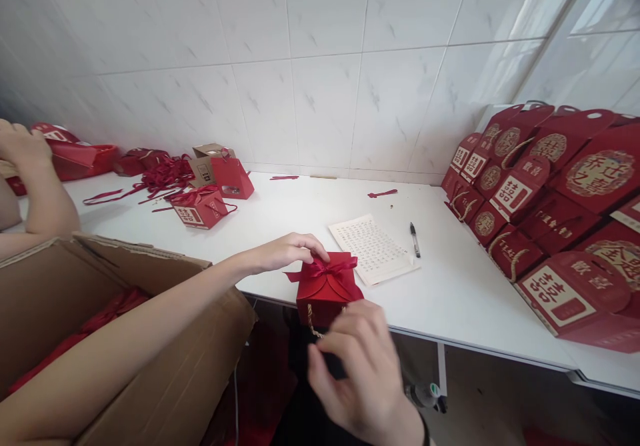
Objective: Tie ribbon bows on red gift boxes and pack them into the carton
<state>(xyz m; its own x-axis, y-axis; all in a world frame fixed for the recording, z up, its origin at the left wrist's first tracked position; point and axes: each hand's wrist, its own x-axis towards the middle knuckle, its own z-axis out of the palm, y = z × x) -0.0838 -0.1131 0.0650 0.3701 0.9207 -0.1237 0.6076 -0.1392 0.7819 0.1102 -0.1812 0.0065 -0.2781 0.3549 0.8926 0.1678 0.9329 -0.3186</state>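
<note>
At the front edge of the white table sits a red gift box (316,299), its curved flaps closed on top and a twisted rope handle (313,323) hanging on the near side. A glossy red ribbon bow (333,269) lies across its top. My left hand (293,251) reaches in from the left, its fingers closed on the bow's left part. My right hand (363,359) hovers in front of the box, close to the rope handle, fingers curled and thumb near the index finger. Motion blurs it, so whether it grips the handle cannot be made out.
A written sheet (373,249) and a pen (415,240) lie behind the box. Stacked red boxes (513,193) fill the right. Finished boxes (200,207) and ribbons (165,173) lie left. A cardboard carton (180,339) stands front left; another person's hand (25,143) is beyond it.
</note>
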